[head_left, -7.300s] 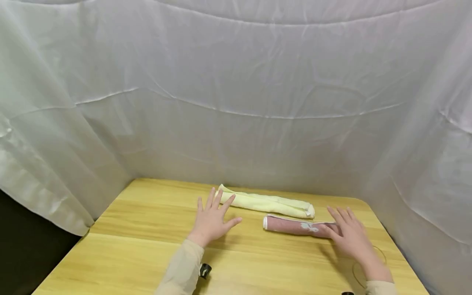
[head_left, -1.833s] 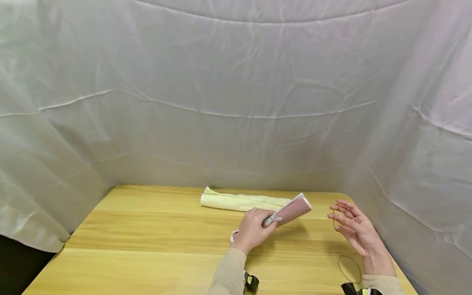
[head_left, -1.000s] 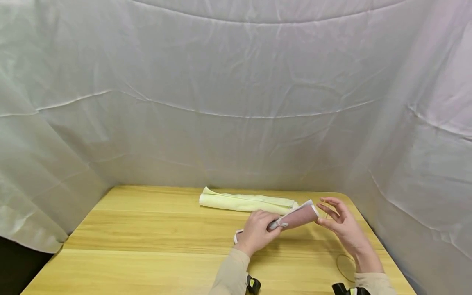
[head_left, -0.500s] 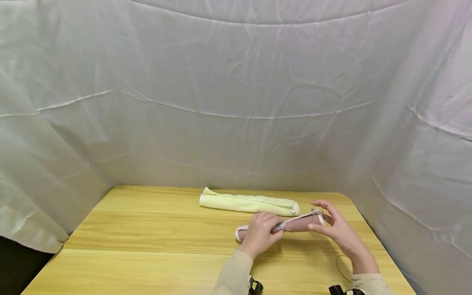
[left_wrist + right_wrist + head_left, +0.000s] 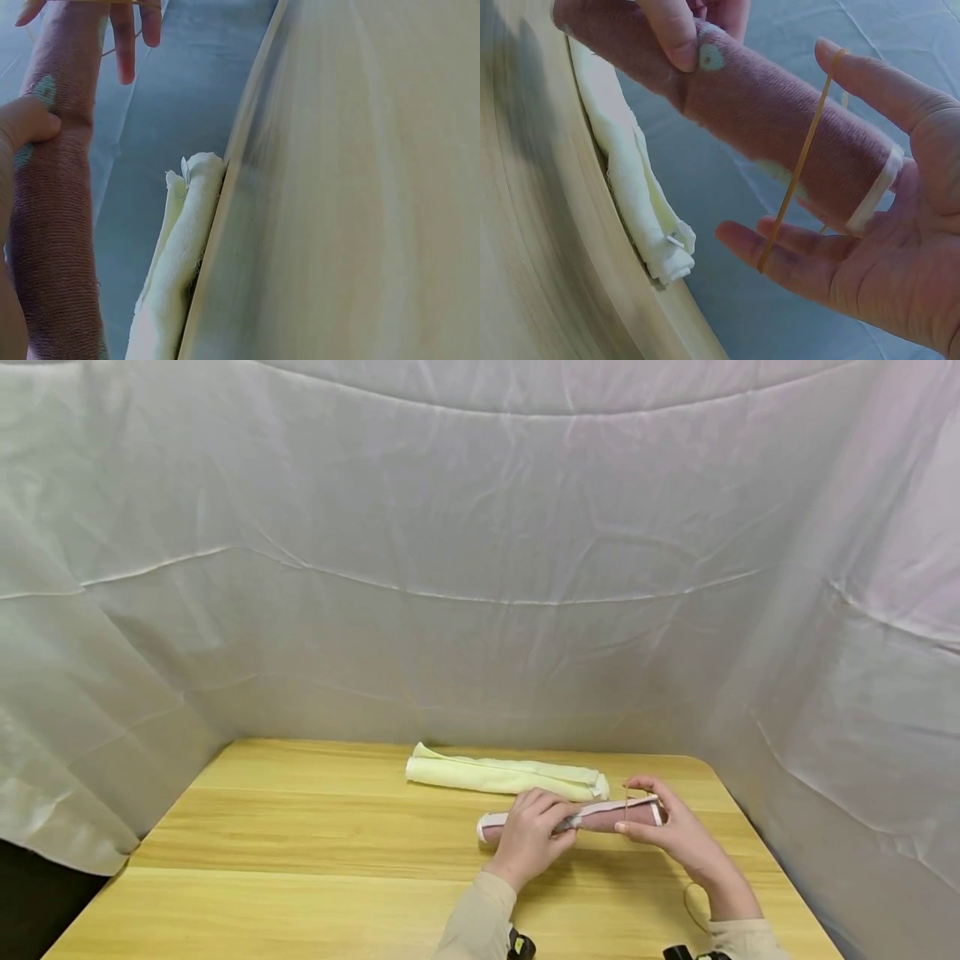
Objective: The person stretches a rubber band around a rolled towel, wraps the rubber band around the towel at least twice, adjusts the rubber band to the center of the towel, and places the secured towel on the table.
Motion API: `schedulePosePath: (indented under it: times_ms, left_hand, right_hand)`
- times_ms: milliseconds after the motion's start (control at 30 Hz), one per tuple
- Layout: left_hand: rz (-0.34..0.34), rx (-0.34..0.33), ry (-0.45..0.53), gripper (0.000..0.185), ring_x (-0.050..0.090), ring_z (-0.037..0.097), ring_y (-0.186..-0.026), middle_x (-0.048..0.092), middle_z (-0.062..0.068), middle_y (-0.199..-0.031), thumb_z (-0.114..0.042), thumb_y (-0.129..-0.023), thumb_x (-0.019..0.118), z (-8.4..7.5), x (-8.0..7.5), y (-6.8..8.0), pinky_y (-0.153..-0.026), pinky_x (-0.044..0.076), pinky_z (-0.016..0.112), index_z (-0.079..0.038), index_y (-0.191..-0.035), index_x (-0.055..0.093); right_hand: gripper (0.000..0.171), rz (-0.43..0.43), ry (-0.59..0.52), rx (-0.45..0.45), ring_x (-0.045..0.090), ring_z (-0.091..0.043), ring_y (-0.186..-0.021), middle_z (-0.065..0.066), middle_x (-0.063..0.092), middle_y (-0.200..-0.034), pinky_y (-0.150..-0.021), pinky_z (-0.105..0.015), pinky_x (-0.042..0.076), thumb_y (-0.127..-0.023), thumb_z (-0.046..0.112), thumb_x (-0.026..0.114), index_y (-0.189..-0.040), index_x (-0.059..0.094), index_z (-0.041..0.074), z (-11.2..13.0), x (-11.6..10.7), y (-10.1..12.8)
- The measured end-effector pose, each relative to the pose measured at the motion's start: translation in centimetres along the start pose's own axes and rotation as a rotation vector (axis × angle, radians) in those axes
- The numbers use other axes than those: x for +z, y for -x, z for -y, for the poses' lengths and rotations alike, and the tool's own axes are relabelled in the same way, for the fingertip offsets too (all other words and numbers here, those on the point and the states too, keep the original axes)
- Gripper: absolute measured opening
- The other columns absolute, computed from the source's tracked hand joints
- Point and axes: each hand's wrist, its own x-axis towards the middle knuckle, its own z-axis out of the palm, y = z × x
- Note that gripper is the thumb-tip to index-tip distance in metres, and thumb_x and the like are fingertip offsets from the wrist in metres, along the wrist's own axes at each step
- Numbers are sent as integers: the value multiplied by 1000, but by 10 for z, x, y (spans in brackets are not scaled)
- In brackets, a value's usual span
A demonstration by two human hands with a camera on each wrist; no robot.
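Note:
My left hand (image 5: 528,837) grips the middle of a rolled pink towel (image 5: 611,818) with a pale floral pattern and white edging. Thumb pressing on the roll shows in the left wrist view. My right hand (image 5: 688,842) is at the roll's right end, thumb and fingers spread. A tan rubber band (image 5: 802,159) is stretched between thumb and fingers. It passes around the towel near its white-edged end, seemingly standing off the cloth. Behind lies a second rolled towel (image 5: 495,774), pale yellow, touched by neither hand.
Another thin loop, like a rubber band (image 5: 692,906), lies on the wooden table (image 5: 300,910) near my right forearm, partly hidden by it. Grey-white curtains (image 5: 465,568) hang behind the table and on both sides.
My left hand has picked up the pink towel roll and turned it. My right hand has moved left, bringing the stretched rubber band over the roll's right end; the roll has tilted down to nearly level.

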Motion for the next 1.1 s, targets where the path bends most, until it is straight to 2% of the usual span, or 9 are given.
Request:
schedulePosePath:
  times_ms: [100, 167, 300, 367, 600, 700, 833, 933, 1100]
  left_hand:
    - [-44, 3, 29, 28, 61, 7, -88, 68, -10, -94, -17, -71, 78, 1, 2, 1, -87, 49, 23, -20, -98, 73]
    - [-43, -17, 67, 29, 62, 8, -90, 68, -8, -96, -15, -71, 77, 0, 2, 1, -87, 50, 21, -18, -99, 71]
    - [14, -78, 149, 33, 66, 9, -95, 70, -3, -102, -11, -74, 76, -3, 2, 2, -86, 52, 18, -14, -105, 68]
    - [46, -109, 174, 34, 67, 10, -94, 71, -2, -103, -10, -75, 75, -5, 2, 2, -85, 53, 18, -13, -108, 66]
    - [144, -158, 166, 39, 64, 8, -95, 68, -3, -106, -11, -78, 72, -9, 0, -1, -85, 52, 18, -14, -114, 58]
    - [173, -154, 152, 43, 64, 8, -98, 67, -4, -108, -13, -78, 74, -9, -2, -3, -88, 51, 19, -15, -117, 56]
    - [173, -124, 117, 48, 64, 8, -100, 67, -5, -109, -21, -80, 78, -10, -3, -5, -91, 51, 21, -17, -123, 55]
    - [160, -93, 96, 49, 63, 8, -102, 66, -7, -110, -27, -82, 78, -11, -2, -6, -92, 50, 23, -18, -125, 56]
    - [101, -49, 72, 42, 62, 7, -103, 66, -9, -110, -27, -81, 79, -13, -1, -6, -92, 50, 20, -20, -119, 60]
  right_hand:
    - [61, -6, -29, 6, 60, -11, -91, -25, 48, -119, -75, -28, 54, -85, 8, 71, -135, 37, 3, 2, 1, 1]
    - [61, -3, -65, 11, 61, -11, -91, -24, 48, -118, -75, -31, 57, -85, 7, 71, -134, 35, 1, 4, 3, 1]
    - [62, 8, -113, 14, 63, -13, -92, -26, 47, -119, -75, -37, 59, -85, 5, 71, -134, 33, -1, 5, 9, -1]
    - [61, 8, -113, 11, 62, -13, -93, -27, 46, -120, -75, -36, 59, -85, 5, 71, -132, 34, -1, 6, 12, -2]
    - [58, 8, -62, -20, 58, -8, -95, -28, 47, -122, -75, -29, 56, -84, 7, 73, -130, 39, 1, 6, 16, -2]
    - [56, 6, -44, -35, 57, -6, -96, -27, 48, -123, -76, -27, 54, -84, 7, 73, -129, 40, 2, 7, 17, -2]
    - [55, 10, -32, -59, 56, -5, -98, -28, 47, -128, -79, -24, 52, -84, 7, 72, -129, 41, 2, 8, 20, -2]
    - [54, 26, -41, -76, 58, -6, -98, -29, 46, -128, -79, -24, 52, -85, 7, 71, -129, 41, 2, 10, 22, -3]
    - [54, 46, -66, -82, 61, -9, -92, -24, 52, -118, -75, -26, 54, -85, 5, 71, -129, 40, 1, 13, 27, -4]
